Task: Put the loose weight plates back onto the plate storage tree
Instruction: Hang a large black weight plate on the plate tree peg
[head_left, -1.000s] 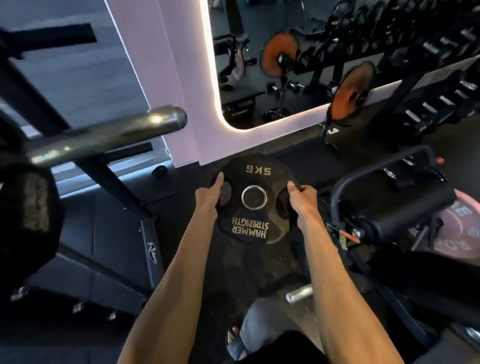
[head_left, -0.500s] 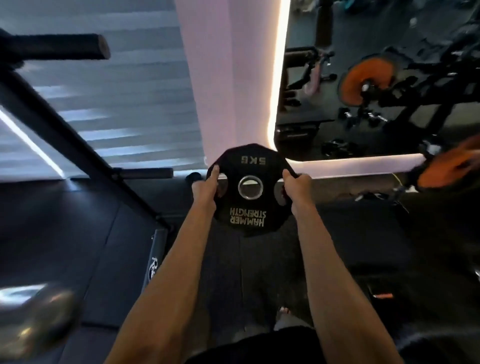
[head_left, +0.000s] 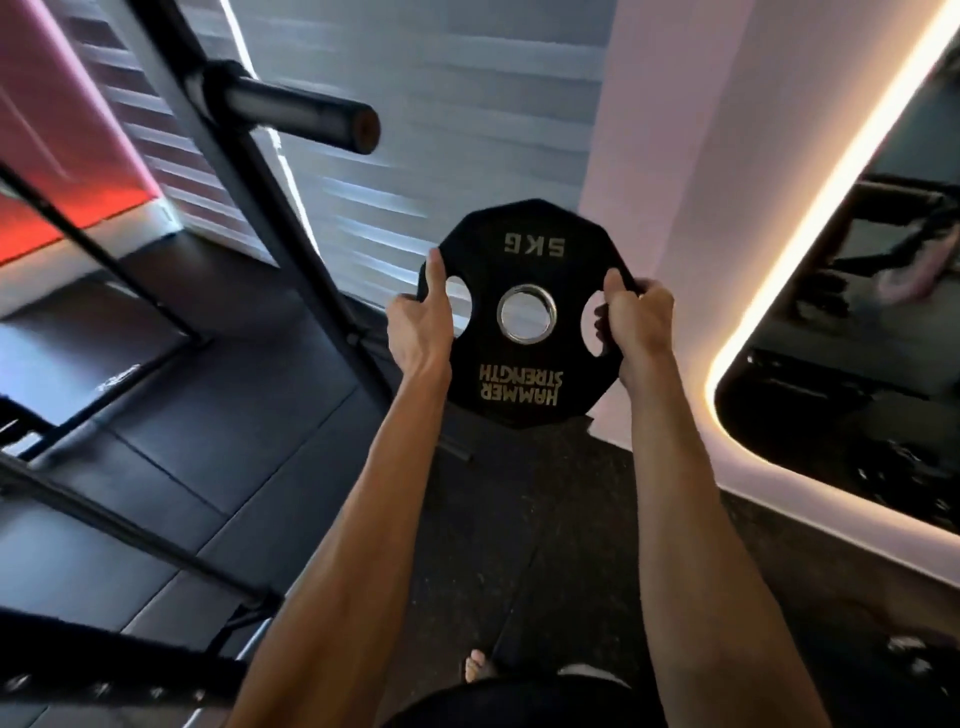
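Note:
I hold a black 5 kg weight plate upright in the air in front of me, gold "Hammer Strength" lettering upside down, steel-ringed centre hole showing the wall behind. My left hand grips its left edge with the thumb along the rim beside the left grip hole. My right hand grips the right edge, fingers curled through the right grip hole. A black storage peg sticks out from a slanted black upright to the upper left of the plate, with nothing on it.
The black frame's base rails run across the dark floor at the left. A lit mirror on the pale wall fills the right side. Window blinds hang behind the plate. My foot shows at the bottom.
The plate has come up from the floor to chest height, still in both hands. The view has swung left, bringing the slanted upright and its peg closer.

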